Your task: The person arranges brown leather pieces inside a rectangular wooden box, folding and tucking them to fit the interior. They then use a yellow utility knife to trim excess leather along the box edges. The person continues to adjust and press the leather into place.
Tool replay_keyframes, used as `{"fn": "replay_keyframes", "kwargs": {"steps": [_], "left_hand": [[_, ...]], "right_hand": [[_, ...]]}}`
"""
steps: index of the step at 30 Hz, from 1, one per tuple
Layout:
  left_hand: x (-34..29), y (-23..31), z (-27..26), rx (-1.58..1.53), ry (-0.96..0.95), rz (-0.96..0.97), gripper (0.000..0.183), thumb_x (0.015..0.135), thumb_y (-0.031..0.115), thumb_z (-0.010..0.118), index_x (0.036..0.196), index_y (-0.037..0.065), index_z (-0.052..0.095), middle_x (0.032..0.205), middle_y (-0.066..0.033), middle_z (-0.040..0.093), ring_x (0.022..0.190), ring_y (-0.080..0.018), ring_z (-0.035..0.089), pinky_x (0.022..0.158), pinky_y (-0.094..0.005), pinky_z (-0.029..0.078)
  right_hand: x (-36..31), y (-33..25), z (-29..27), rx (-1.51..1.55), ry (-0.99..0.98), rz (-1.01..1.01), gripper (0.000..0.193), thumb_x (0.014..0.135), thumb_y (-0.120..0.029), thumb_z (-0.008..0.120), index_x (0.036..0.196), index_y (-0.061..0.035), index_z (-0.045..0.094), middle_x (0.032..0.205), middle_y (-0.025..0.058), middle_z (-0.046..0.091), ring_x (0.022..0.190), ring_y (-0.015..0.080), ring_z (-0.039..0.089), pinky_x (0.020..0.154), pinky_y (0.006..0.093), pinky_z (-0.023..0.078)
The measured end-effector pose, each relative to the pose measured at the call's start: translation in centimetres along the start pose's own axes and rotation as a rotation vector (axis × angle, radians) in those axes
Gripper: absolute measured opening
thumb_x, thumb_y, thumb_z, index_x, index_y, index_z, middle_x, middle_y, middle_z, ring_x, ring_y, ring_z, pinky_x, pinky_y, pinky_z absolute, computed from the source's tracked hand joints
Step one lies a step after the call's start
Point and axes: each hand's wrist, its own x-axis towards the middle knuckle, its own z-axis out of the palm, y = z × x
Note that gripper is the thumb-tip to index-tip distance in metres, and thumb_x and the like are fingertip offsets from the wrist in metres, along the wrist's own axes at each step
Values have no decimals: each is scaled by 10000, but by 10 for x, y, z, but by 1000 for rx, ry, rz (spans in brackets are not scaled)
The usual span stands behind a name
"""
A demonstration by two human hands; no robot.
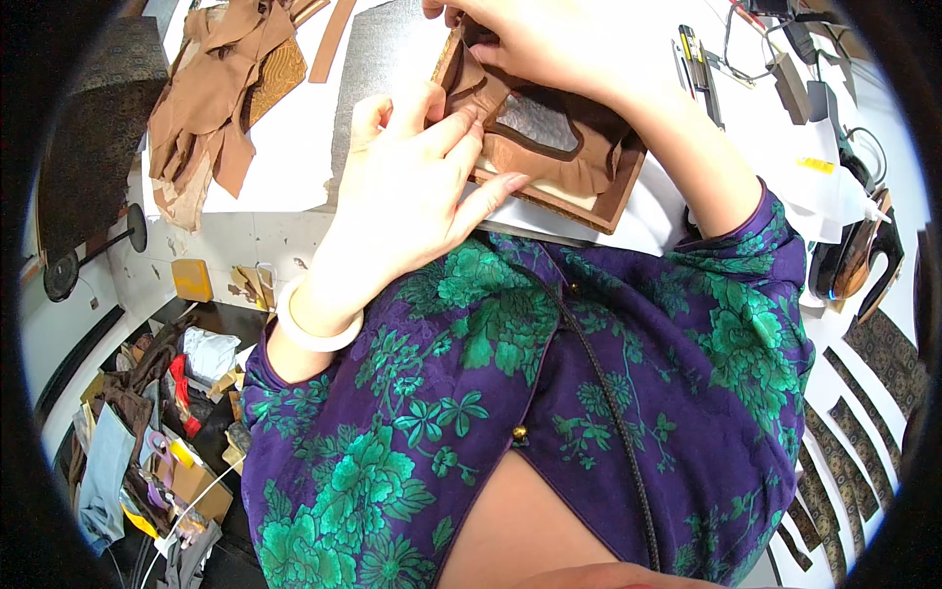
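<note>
A shallow box with brown walls lies tilted at the table's near edge. Loose brown fabric lines it, around a dark-rimmed, curved opening that shows a silvery-grey surface. My left hand, with a white bangle on its wrist, is at the box's left side. Its fingers are curled and press on the fabric edge there, while the thumb lies over the near rim. Reaching over from the right, my right hand grips the far left corner of the box, its fingertips bent round the wall and fabric; part of them is cut off by the picture's edge.
Brown fabric scraps lie piled at the table's left, beside a grey sheet. A cutter, a white bottle and an iron are on the right. Patterned strips lie lower right. Below left stands a heap of mixed scraps.
</note>
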Motion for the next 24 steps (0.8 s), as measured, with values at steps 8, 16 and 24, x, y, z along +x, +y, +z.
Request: {"fn": "replay_keyframes", "kwargs": {"steps": [8,16,24], "left_hand": [[1,-4,-4,126,-25,87,688,929,660,687,965,-20,789,1292,-47,661,1296,-266,541,1132,-497,302],[9,-5,-10,83,-121,131,769,906,711,677,931,-51,780,1363,-61,632,1293,-277,517,1156,-484,325],[9,-6,-7,58,-119,174,807,941,736,629,876,-54,777,1259,-92,659,1269,-281,527,1169,-469,332]], "right_hand": [[-7,-5,-13,-38,140,-71,234,813,-50,774,1011,-31,652,976,159,635,934,418,660,788,495,550],[-9,-3,-16,-231,143,-191,191,857,-138,773,970,-51,646,915,123,627,851,369,672,718,451,554],[-4,-8,-16,-207,151,-138,222,924,-221,752,994,-58,618,908,118,625,866,350,683,713,446,555]]}}
